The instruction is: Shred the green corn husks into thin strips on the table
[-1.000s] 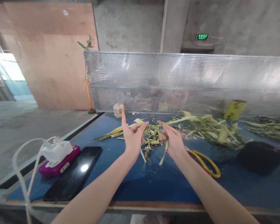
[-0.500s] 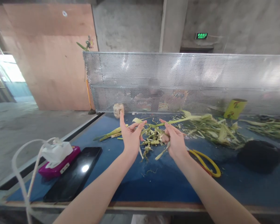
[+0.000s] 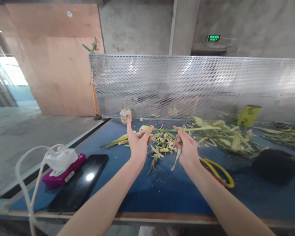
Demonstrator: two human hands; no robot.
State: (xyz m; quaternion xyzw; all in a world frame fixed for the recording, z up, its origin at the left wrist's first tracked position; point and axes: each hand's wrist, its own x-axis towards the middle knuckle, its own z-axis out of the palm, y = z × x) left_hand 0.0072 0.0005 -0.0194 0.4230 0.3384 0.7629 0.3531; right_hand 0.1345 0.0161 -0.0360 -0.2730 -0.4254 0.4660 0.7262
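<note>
A thin green plant stalk (image 3: 170,130) is stretched between both hands above the table. My left hand (image 3: 138,142) pinches its left end between thumb and a finger, with the index finger pointing up. My right hand (image 3: 188,146) grips the stalk farther right, and a long pale-green length (image 3: 204,128) runs on past it. Below the right fingers hangs a pale leaf strip (image 3: 176,160). Under the hands lies a heap of chopped plant scraps (image 3: 164,146). Beside the right wrist are yellow-handled scissors (image 3: 226,178), partly hidden by the forearm.
A pile of leafy stalks (image 3: 226,137) covers the right side, with a yellow cylinder (image 3: 249,115) behind it. A ball of twine (image 3: 126,116) stands near the perforated metal screen (image 3: 142,78). At left are a black phone (image 3: 78,183) and a purple power strip (image 3: 61,175).
My hands have drawn slightly apart, and the stalk between them looks straighter. The leaf strip under my right hand now hangs more steeply. The view has shifted a little.
</note>
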